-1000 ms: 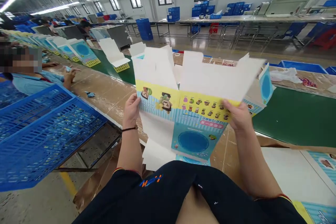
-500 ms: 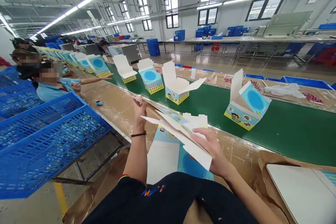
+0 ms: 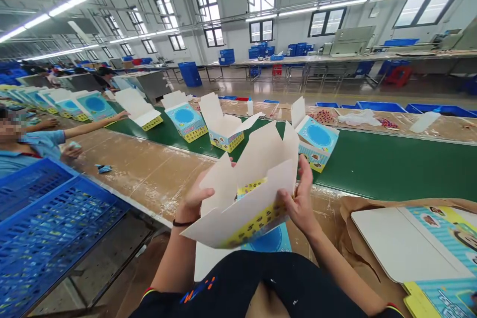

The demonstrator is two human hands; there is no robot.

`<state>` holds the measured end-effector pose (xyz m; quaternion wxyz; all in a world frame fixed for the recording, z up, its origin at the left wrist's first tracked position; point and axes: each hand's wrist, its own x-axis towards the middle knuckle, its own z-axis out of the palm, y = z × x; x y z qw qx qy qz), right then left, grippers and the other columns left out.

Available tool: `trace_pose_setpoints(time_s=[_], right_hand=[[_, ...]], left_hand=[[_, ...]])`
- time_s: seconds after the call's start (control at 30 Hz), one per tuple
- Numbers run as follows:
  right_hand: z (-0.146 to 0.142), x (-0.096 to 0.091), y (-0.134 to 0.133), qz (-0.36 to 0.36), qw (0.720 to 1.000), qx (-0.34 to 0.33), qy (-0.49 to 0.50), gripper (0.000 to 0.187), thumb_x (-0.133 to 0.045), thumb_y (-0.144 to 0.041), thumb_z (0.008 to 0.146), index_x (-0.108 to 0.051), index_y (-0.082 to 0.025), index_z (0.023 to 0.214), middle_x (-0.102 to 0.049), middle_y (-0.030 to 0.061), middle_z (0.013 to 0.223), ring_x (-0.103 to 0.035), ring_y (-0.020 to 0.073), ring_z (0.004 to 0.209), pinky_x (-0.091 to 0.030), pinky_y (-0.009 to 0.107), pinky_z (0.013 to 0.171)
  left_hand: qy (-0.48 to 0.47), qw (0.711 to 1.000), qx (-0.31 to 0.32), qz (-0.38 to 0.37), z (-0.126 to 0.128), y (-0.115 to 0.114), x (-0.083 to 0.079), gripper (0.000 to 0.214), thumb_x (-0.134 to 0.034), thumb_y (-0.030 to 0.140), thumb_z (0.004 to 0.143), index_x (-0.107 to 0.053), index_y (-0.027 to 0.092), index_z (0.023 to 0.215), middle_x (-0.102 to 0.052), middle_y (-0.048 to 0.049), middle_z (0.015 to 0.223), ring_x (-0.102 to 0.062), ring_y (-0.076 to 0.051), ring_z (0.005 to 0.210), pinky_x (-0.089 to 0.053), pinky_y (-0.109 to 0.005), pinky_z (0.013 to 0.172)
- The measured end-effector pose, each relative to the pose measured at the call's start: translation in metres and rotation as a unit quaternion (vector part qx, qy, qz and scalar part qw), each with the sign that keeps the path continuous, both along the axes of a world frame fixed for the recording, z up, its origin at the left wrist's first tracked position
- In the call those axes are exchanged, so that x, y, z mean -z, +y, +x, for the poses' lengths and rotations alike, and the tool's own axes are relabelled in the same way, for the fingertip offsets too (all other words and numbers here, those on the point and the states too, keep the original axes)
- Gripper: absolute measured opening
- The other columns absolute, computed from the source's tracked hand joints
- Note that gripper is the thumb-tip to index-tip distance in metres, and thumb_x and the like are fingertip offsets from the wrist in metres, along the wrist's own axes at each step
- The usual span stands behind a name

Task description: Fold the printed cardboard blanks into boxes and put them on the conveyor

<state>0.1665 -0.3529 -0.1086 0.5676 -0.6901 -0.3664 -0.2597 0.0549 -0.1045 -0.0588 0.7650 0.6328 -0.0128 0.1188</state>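
Observation:
I hold a printed cardboard box [image 3: 249, 194] in front of me, partly folded open, its white inside flaps up and its yellow patterned band low. My left hand [image 3: 196, 201] grips its left side with the thumb over a white flap. On its right side my right hand [image 3: 300, 201] is closed, fingers reaching up along the panel. Under the box, more flat printed box blanks [image 3: 266, 241] lie on the brown workbench [image 3: 149, 174].
A green conveyor belt [image 3: 391, 166] carries several opened boxes [image 3: 316, 139] away to the left. Blue plastic crates [image 3: 48, 228] stand at my left. A stack of flat blanks [image 3: 413, 243] lies at right. A seated person's arm [image 3: 93, 124] reaches toward the belt.
The flat blank, first held up, then laid level, has been opened into a box shape between my hands. My view has turned a little to the right.

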Motion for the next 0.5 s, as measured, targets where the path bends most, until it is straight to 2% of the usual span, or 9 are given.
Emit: trace_pose_setpoints(time_s=[0.03,0.1,0.17,0.2,0.27,0.3,0.4,0.43,0.5], right_hand=[[-0.001,-0.01,-0.003,0.001,0.997,0.038,-0.073,0.073,-0.052,-0.041,0.107,-0.013,-0.028,0.168,-0.022,0.0137,0.171,-0.023,0.0291,0.16,-0.031,0.054,0.128],[-0.003,-0.028,-0.011,-0.033,0.974,0.056,-0.215,0.062,-0.051,-0.018,0.104,-0.031,-0.028,0.163,-0.046,0.0112,0.159,-0.034,0.0258,0.156,-0.033,0.051,0.127],[-0.003,-0.041,-0.015,-0.131,0.951,0.018,-0.279,0.039,-0.048,-0.022,0.106,-0.057,-0.022,0.144,-0.069,0.0113,0.129,-0.054,0.0269,0.139,-0.043,0.048,0.119],[-0.002,-0.044,-0.016,-0.202,0.942,-0.009,-0.266,0.03,-0.047,-0.03,0.108,-0.068,-0.019,0.128,-0.074,0.0113,0.111,-0.063,0.0281,0.125,-0.049,0.047,0.111],[0.0,-0.042,-0.016,-0.367,0.913,-0.061,-0.17,0.043,-0.042,-0.043,0.11,-0.074,-0.017,0.097,-0.073,0.0104,0.085,-0.07,0.0273,0.095,-0.056,0.042,0.091],[0.0,-0.038,-0.015,-0.448,0.884,-0.086,-0.106,0.05,-0.038,-0.045,0.111,-0.074,-0.017,0.088,-0.072,0.01,0.079,-0.069,0.0256,0.083,-0.056,0.039,0.082],[-0.007,-0.021,-0.009,-0.615,0.773,-0.147,0.051,0.055,-0.032,-0.04,0.112,-0.077,-0.017,0.091,-0.076,0.0119,0.084,-0.07,0.0253,0.077,-0.05,0.035,0.073],[-0.011,-0.015,-0.006,-0.638,0.75,-0.156,0.077,0.054,-0.031,-0.039,0.112,-0.078,-0.016,0.097,-0.077,0.0132,0.089,-0.072,0.0267,0.081,-0.05,0.035,0.075],[-0.02,-0.006,-0.001,-0.656,0.73,-0.165,0.1,0.055,-0.03,-0.038,0.112,-0.079,-0.014,0.104,-0.078,0.0155,0.096,-0.073,0.0303,0.09,-0.049,0.036,0.079]], left_hand=[[0.011,1.0,0.007,0.003,0.003,-0.004,0.002,0.086,-0.09,0.06,0.058,-0.07,0.027,0.136,-0.067,-0.0107,0.143,-0.06,-0.043,0.134,-0.05,-0.055,0.113],[0.029,1.0,0.011,0.001,0.01,-0.008,0.008,0.083,-0.089,0.059,0.061,-0.071,0.026,0.135,-0.069,-0.0107,0.141,-0.061,-0.042,0.132,-0.048,-0.056,0.114],[0.042,0.999,-0.01,0.012,0.017,-0.01,0.015,0.077,-0.088,0.056,0.064,-0.072,0.025,0.133,-0.07,-0.0116,0.138,-0.063,-0.041,0.13,-0.049,-0.056,0.112],[0.044,0.998,-0.026,0.032,0.02,-0.01,0.018,0.075,-0.088,0.055,0.064,-0.073,0.024,0.13,-0.071,-0.0123,0.137,-0.063,-0.04,0.129,-0.05,-0.055,0.111],[0.038,0.995,-0.049,0.082,0.026,-0.009,0.022,0.073,-0.088,0.056,0.062,-0.075,0.022,0.126,-0.071,-0.0141,0.135,-0.062,-0.041,0.128,-0.05,-0.054,0.11],[0.03,0.993,-0.054,0.102,0.027,-0.008,0.025,0.076,-0.088,0.059,0.062,-0.075,0.021,0.125,-0.07,-0.015,0.137,-0.062,-0.042,0.129,-0.05,-0.054,0.111],[0.022,0.992,-0.032,0.121,0.025,-0.007,0.035,0.096,-0.088,0.071,0.055,-0.07,0.022,0.136,-0.063,-0.0165,0.146,-0.055,-0.046,0.138,-0.047,-0.054,0.115],[0.031,0.992,-0.009,0.122,0.023,-0.007,0.041,0.105,-0.089,0.073,0.052,-0.066,0.023,0.141,-0.06,-0.0165,0.15,-0.052,-0.046,0.142,-0.044,-0.054,0.118],[0.054,0.991,0.055,0.106,0.018,-0.009,0.054,0.121,-0.087,0.081,0.047,-0.059,0.025,0.149,-0.054,-0.0167,0.157,-0.044,-0.045,0.149,-0.04,-0.053,0.123]])
